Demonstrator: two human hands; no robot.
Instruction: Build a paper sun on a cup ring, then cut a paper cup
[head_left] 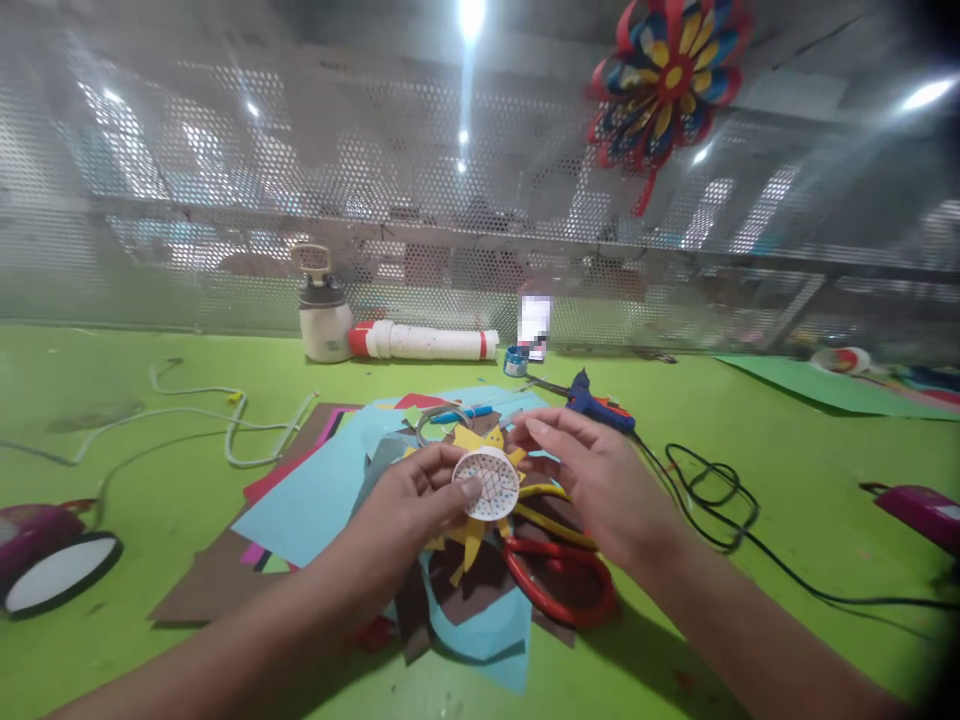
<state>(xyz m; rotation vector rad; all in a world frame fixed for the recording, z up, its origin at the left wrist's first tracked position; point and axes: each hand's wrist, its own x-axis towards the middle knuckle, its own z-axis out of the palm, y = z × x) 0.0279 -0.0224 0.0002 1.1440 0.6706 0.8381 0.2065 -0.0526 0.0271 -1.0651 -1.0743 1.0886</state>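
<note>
My left hand (pixel 412 490) pinches a paper flower, its thumb lying on the front. The flower has a round white center (pixel 487 485) with dots and crossing lines, and yellow paper petals (pixel 469 545) stick out around it. Beside the flower's right edge is my right hand (pixel 589 470), its fingers curved and apart; whether the fingertips touch a petal I cannot tell. Below that hand lie scissors with red and yellow handles (pixel 566 590). Light blue paper (pixel 307 510) and brown paper (pixel 199 585) are piled beneath the hands.
Behind the papers are a blue glue gun (pixel 596 405), a blue pen (pixel 465 414) and a ring-shaped roll (pixel 439 425). A white bottle (pixel 324 325), a paper roll (pixel 427 340) and a blue jar (pixel 516 361) stand near the mesh panel. A black cable (pixel 720 490) runs right; a white cord (pixel 240 430) lies left.
</note>
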